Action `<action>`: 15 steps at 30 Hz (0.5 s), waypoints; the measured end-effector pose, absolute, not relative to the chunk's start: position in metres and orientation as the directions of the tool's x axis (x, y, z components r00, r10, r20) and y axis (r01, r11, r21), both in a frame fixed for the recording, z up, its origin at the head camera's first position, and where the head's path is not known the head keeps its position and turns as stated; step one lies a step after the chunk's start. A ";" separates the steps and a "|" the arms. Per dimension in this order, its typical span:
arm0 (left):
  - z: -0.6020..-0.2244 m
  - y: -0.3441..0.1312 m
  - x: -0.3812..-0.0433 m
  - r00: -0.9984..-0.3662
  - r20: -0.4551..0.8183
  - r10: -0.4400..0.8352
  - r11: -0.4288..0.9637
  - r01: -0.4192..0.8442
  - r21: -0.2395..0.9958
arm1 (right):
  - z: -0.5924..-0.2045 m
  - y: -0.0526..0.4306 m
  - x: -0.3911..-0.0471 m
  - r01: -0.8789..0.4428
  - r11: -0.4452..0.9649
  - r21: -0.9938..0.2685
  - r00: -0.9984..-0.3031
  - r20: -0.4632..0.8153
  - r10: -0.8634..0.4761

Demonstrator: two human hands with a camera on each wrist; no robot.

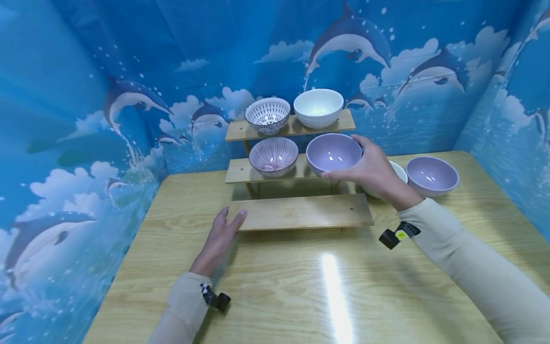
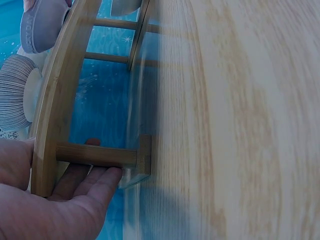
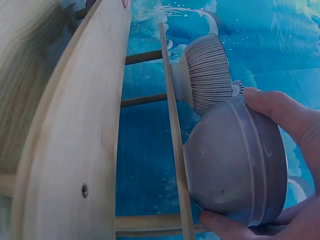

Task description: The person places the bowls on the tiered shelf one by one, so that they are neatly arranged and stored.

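A three-tier wooden display stand [image 1: 301, 211] stands on the table. My left hand [image 1: 223, 228] grips the left end of its lowest shelf, thumb over the board and fingers [image 2: 92, 182] beneath it beside a round crossbar. My right hand [image 1: 371, 167] holds a plain purple bowl [image 1: 333, 150] by its right side, at the right end of the middle shelf. In the right wrist view its foot is right at the shelf edge. Left of it sits a bowl with fine purple stripes [image 1: 273, 155]. The top shelf carries a blue-patterned bowl [image 1: 267, 114] and a white bowl [image 1: 319, 107].
On the table to the right, another purple bowl [image 1: 431, 176] stands next to a white bowl [image 1: 398, 172], partly hidden behind my right hand. A blue dolphin-print backdrop [image 1: 206, 71] rises behind and at both sides of the wooden table [image 1: 275, 277].
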State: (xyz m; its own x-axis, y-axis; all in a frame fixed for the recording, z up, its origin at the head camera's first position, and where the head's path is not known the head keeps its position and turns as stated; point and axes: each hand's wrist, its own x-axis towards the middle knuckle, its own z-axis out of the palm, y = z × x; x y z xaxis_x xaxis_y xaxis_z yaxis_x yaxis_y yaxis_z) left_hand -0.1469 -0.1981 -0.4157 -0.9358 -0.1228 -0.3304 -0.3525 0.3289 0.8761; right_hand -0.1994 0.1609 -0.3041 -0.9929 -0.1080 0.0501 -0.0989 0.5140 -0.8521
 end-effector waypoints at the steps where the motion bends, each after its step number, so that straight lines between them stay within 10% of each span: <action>1: -0.416 -0.198 -0.147 -0.936 -0.331 -0.124 0.332 -0.353 0.875 | -0.304 0.160 -0.201 -0.099 0.508 -0.856 -0.993 0.051 -0.109; 15: -0.415 -0.197 -0.147 -0.939 -0.325 -0.112 0.320 -0.344 0.883 | -0.306 0.152 -0.217 -0.131 0.434 -0.891 -0.989 0.089 -0.115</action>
